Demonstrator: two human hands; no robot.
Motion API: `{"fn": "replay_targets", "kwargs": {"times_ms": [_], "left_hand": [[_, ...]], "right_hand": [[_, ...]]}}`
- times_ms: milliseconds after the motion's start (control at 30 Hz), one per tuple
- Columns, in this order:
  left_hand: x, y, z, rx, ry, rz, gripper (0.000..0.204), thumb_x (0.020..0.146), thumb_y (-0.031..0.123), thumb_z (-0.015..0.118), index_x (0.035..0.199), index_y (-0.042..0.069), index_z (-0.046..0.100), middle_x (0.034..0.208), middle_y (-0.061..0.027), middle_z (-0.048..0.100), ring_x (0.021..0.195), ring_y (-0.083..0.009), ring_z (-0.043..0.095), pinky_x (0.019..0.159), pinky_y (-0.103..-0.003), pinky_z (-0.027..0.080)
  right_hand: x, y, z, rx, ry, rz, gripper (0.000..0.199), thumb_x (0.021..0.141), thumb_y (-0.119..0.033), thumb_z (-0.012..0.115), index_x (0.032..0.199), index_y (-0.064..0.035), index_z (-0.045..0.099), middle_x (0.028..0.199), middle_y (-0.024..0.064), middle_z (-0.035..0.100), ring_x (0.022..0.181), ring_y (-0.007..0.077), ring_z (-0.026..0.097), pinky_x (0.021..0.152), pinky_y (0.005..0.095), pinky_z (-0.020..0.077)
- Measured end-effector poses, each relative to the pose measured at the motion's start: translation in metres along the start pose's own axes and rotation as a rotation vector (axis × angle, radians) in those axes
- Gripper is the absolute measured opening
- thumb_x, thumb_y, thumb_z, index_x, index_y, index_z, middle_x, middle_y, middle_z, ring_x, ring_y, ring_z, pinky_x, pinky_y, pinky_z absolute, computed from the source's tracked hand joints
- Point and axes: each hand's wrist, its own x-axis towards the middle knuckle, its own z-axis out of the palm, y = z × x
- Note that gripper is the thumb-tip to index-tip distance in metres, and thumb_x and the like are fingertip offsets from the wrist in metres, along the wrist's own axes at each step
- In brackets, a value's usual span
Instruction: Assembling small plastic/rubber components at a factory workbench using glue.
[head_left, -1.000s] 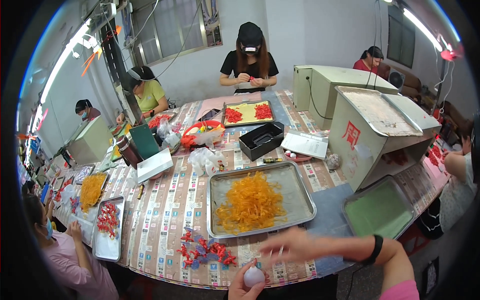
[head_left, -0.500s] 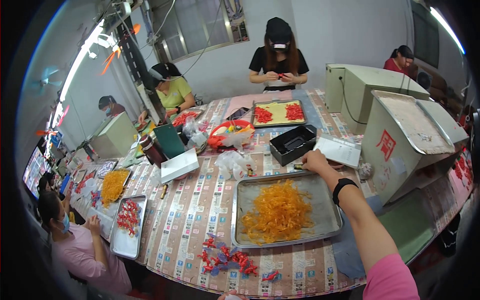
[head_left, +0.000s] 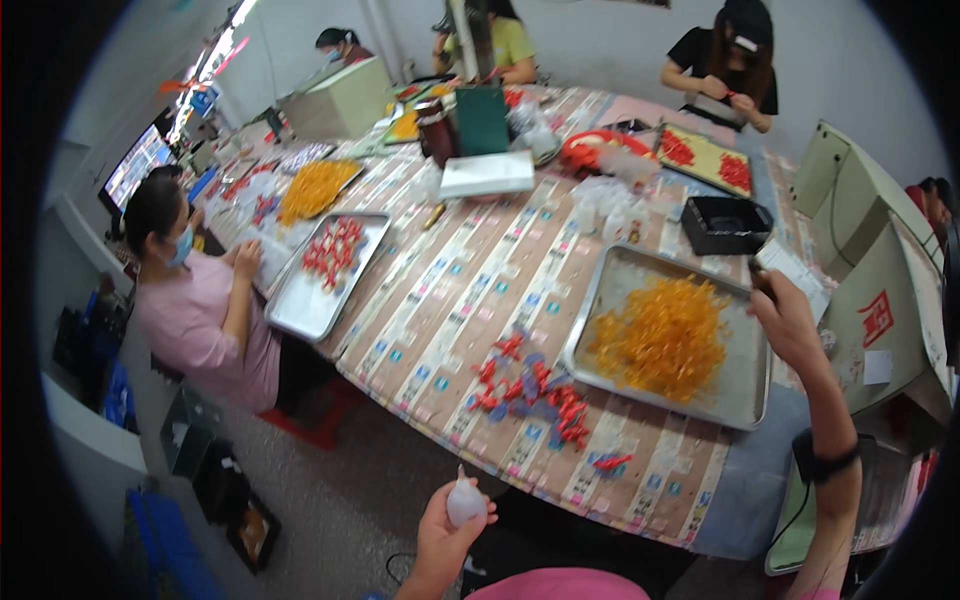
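Low at the front, off the table's edge, my left hand (head_left: 443,538) is closed around a whitish rounded object with a pointed tip (head_left: 466,503). My right hand (head_left: 790,318) is raised at the right side of a metal tray, its fingers closed on a small dark stick-like object (head_left: 761,276); its kind is unclear. In that metal tray (head_left: 608,270) lies a heap of orange translucent strips (head_left: 662,340). Between the tray and the table's front edge are several red twisted pieces (head_left: 570,415) with bluish film bits, plus a single red piece (head_left: 612,462) apart from them.
Past the tray stand a black box (head_left: 727,225), a white booklet (head_left: 790,272) and a large pale metal machine (head_left: 890,320). A second tray (head_left: 318,308) with red and white pieces is beside a seated co-worker (head_left: 215,310). Crumpled plastic bags (head_left: 605,205) lie mid-table.
My view has turned left, so the table appears farther right. My left hand has risen into view with the whitish object. My right hand has lifted the small object beside the tray.
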Motion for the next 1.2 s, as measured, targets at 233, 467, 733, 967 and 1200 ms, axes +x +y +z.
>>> {"fn": "replay_targets", "kwargs": {"times_ms": [233, 467, 733, 967, 1200], "left_hand": [[-0.024, -0.018, -0.046, -0.003, 0.045, -0.113, 0.044, 0.088, 0.002, 0.061, 0.128, 0.002, 0.042, 0.109, -0.0085, 0.056, 0.099, -0.0166, 0.060, 0.086, -0.031, 0.052], [-0.041, -0.055, -0.096, 0.327, 0.064, -0.088, 0.042, 0.086, 0.004, 0.063, 0.124, 0.002, 0.047, 0.105, -0.0063, 0.056, 0.095, -0.0138, 0.059, 0.080, -0.028, 0.051], [-0.061, -0.065, -0.111, 0.567, 0.143, -0.091, 0.041, 0.081, 0.007, 0.067, 0.120, 0.004, 0.053, 0.107, -0.0080, 0.059, 0.098, -0.0174, 0.058, 0.083, -0.031, 0.047], [-0.053, -0.072, -0.104, 0.517, 0.152, -0.070, 0.041, 0.081, 0.005, 0.066, 0.120, 0.003, 0.053, 0.106, -0.0080, 0.059, 0.099, -0.0167, 0.058, 0.084, -0.030, 0.046], [-0.045, -0.074, -0.105, 0.540, 0.146, -0.095, 0.041, 0.080, 0.004, 0.065, 0.119, 0.002, 0.053, 0.106, -0.0087, 0.059, 0.098, -0.0178, 0.058, 0.084, -0.031, 0.046]], "right_hand": [[-0.211, -0.159, 0.056, 0.639, -0.956, 0.321, 0.024, 0.096, -0.013, 0.049, 0.115, 0.0021, 0.050, 0.092, 0.0072, 0.062, 0.076, 0.0150, 0.061, 0.072, 0.0304, 0.0507], [-0.272, -0.135, 0.248, 0.974, -0.973, 0.435, 0.031, 0.100, -0.027, 0.040, 0.105, -0.0025, 0.058, 0.076, -0.0003, 0.048, 0.059, 0.0060, 0.046, 0.055, 0.0207, 0.0404], [-0.249, -0.124, 0.311, 1.008, -1.160, 0.596, 0.052, 0.095, -0.053, 0.042, 0.076, -0.0074, 0.060, 0.057, -0.0053, 0.039, 0.049, 0.0055, 0.034, 0.045, 0.0231, 0.0276], [-0.248, -0.118, 0.327, 0.937, -1.137, 0.631, 0.050, 0.093, -0.051, 0.044, 0.073, -0.0081, 0.056, 0.057, -0.0048, 0.038, 0.049, 0.0062, 0.030, 0.045, 0.0240, 0.0235], [-0.251, -0.123, 0.334, 1.040, -1.064, 0.593, 0.049, 0.092, -0.052, 0.044, 0.071, -0.0095, 0.056, 0.059, -0.0043, 0.041, 0.049, 0.0056, 0.030, 0.044, 0.0230, 0.0221]]}}
